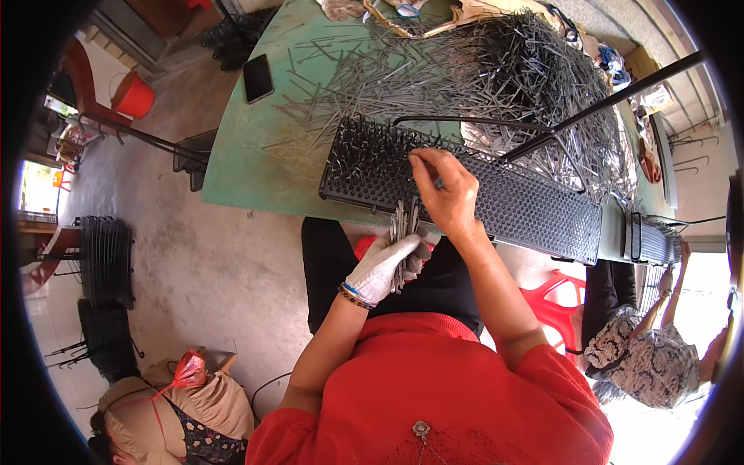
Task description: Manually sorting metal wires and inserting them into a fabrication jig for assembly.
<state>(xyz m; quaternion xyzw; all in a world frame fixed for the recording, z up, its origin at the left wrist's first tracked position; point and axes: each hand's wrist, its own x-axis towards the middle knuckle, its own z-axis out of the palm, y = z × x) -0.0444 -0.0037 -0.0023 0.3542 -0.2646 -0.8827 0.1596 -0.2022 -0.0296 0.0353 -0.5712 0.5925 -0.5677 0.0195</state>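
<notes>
My left hand (380, 273), in a white work glove, is closed round a bundle of thin grey metal pins (401, 221) just below the front edge of a long black perforated rack (535, 213). Many dark pins (363, 151) stand upright in the holes at the rack's left end; its right part shows bare holes. Over the rack, beside the last upright pins, is my bare right hand (451, 192). Its thumb and forefinger are pinched together at the pin tops, and whatever is between them is too small to make out.
A big heap of loose metal pins (542, 77) covers the back of the green table (240, 167). A black phone (258, 78) lies at its left. Black bars (612, 101) cross over the rack. Another person (651, 353) works at a second rack (655, 240) on the right; someone else sits lower left.
</notes>
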